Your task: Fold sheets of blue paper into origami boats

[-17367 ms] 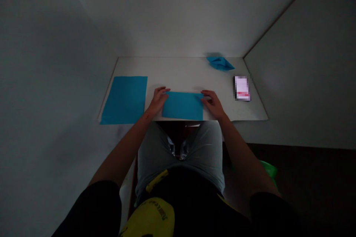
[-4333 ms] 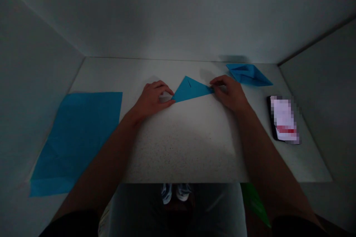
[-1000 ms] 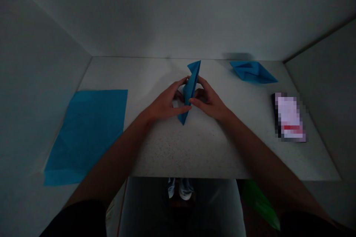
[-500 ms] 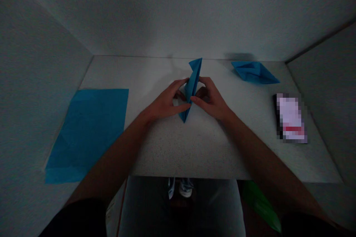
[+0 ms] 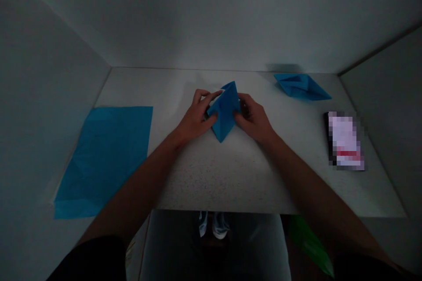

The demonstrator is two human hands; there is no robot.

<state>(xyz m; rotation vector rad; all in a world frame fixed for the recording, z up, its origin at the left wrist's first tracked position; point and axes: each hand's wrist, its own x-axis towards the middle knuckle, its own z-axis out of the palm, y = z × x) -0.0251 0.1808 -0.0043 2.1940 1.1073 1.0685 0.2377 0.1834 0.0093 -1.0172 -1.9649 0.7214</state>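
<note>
A folded blue paper point(image 5: 225, 112), now a diamond shape with one point toward me, lies between my hands near the middle of the white table point(image 5: 231, 171). My left hand point(image 5: 194, 116) grips its left side, thumb on top and fingers curled behind the upper edge. My right hand point(image 5: 255, 116) pinches its right side. Both hands are closed on the paper.
A flat blue sheet point(image 5: 103, 156) lies at the left, overhanging the table's front-left corner. A finished blue paper boat point(image 5: 301, 86) sits at the back right. A phone point(image 5: 345, 140) rests at the right. Grey walls close in the table on three sides.
Half a second ago the paper stood as a narrow upright sliver pressed between my hands; it has now spread open into a wider diamond and dropped lower toward the table.
</note>
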